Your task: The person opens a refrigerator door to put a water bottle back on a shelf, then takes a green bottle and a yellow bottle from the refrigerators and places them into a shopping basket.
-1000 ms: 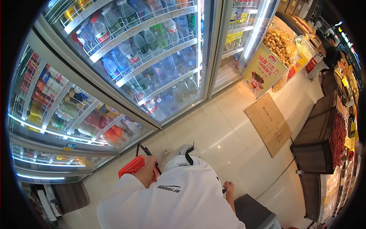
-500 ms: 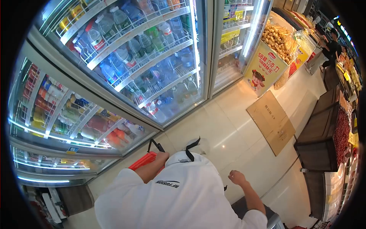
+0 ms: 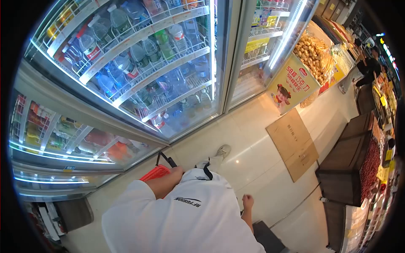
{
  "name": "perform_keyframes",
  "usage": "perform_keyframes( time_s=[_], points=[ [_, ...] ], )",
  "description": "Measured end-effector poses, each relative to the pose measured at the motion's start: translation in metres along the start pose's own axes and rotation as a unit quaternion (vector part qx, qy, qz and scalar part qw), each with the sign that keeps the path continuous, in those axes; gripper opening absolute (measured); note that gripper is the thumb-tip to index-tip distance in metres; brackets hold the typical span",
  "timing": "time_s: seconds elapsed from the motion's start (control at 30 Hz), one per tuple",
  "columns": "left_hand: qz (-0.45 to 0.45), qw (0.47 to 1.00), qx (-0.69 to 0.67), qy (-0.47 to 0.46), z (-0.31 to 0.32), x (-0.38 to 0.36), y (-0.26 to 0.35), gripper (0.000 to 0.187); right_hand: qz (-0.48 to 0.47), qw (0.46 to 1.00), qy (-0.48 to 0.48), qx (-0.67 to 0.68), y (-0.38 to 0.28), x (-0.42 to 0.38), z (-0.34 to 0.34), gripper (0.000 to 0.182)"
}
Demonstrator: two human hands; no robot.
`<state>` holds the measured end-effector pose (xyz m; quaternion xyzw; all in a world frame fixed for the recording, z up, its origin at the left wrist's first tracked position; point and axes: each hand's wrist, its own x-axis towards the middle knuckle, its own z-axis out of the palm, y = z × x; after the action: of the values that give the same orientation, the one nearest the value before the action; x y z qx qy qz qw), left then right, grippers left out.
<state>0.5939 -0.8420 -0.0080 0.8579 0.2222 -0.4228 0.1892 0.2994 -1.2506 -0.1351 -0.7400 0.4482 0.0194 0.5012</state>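
Note:
At my left side hangs a red shopping basket (image 3: 155,173) with a black handle (image 3: 165,160). My left hand (image 3: 176,172) is closed around that handle, and my forearm hides part of the basket. My right hand (image 3: 247,201) hangs in front of my white shirt (image 3: 177,219) on the right, fingers curled in, with nothing visible in it. Below it, a dark flat-topped object (image 3: 268,238) stands close to my right arm. One light shoe (image 3: 223,150) shows on the floor ahead of me.
Glass-door coolers with bottled drinks (image 3: 145,52) line the left. A promotional box (image 3: 293,86) with packaged snacks stands beyond them. Flat cardboard (image 3: 293,143) lies on the tiled floor (image 3: 249,147). Dark wooden display bins (image 3: 348,156) border the right, and a person in dark clothes (image 3: 369,69) is farther off.
My right hand has swung inward, closer to my body. A shoe has come into view ahead. The cardboard and bins appear slightly lower and farther left. My left hand still holds the basket.

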Motion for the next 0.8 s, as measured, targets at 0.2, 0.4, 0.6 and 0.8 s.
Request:
perform_keyframes(
  time_s=[0.2,0.4,0.6,0.8],
  points=[
    [-0.048,0.962,-0.27,0.005,-0.028,-0.011,0.065,0.042,0.307,0.942,0.05,0.127,-0.035,-0.022,-0.086,0.031],
    [-0.139,0.852,-0.505,0.017,-0.026,0.048,0.121,0.029,0.245,0.957,0.025,0.155,-0.097,0.104,-0.078,0.022],
    [-0.204,0.736,-0.645,0.031,-0.019,0.069,0.169,0.031,-0.009,0.994,-0.07,0.089,-0.238,0.265,-0.023,0.02],
    [-0.167,0.766,-0.618,0.059,-0.015,0.049,0.217,0.031,-0.182,0.978,-0.099,0.003,-0.35,0.314,-0.043,0.023]
  ],
)
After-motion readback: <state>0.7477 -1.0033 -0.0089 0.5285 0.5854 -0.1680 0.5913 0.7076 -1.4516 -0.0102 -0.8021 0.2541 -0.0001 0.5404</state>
